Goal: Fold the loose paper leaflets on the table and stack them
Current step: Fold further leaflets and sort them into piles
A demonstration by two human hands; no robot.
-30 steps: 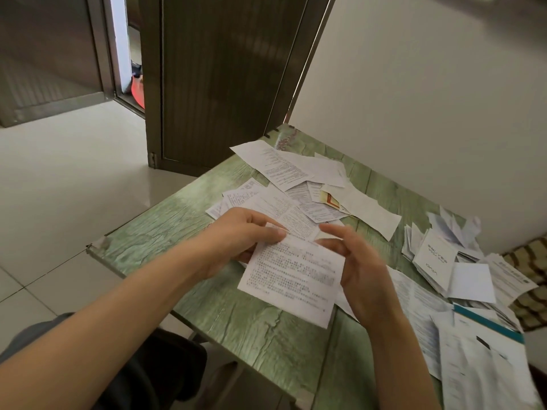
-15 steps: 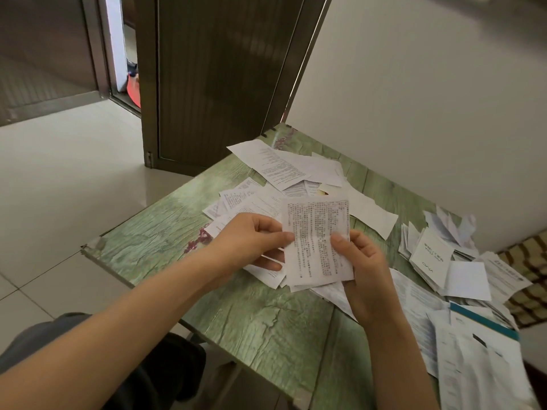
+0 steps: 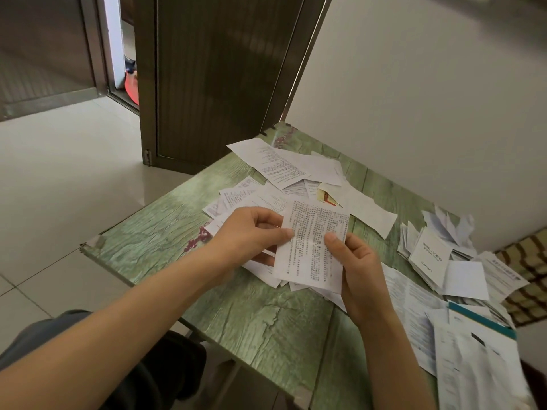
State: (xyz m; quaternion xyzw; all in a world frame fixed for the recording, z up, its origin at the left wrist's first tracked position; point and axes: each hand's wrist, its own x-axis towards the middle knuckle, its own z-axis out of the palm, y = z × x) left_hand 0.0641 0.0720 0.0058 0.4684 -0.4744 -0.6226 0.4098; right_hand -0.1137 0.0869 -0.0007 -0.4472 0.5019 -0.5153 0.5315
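The folded leaflet [image 3: 310, 244] is kept only at its two side edges, so the first danger is a slip. If one thumb lets go, the thin paper can spring open and the crease will come out crooked. It seems to hang just above other loose sheets on the counter [image 3: 260, 321]. If it drops there, it may be mixed again with the unfolded ones. At about 4 o'clock from the hands lie large printed sheets [image 3: 473, 365] with a teal strip, and a careless right forearm could sweep them off the near edge. Farther away, at 3 o'clock, the stack of folded leaflets [image 3: 429, 255] is untidy and fanned out – one more piece set on it without care may make the top ones slide.

The leaflet stands between both hands, printed side toward the camera and its long side pointing to 12 o'clock. The left hand [image 3: 251, 232] pinches its left edge: the thumb lies on the front at 9 o'clock and the other fingers [image 3: 266, 224] curl beside and behind it. The right hand [image 3: 358, 273] grasps the right edge at 3 o'clock, thumb on the print, while its other fingers are hidden under the paper. The loose leaflets [image 3: 284, 170] not yet folded spread from under the hands toward 12 o'clock – up to the far corner near the dark door [image 3: 213, 78].
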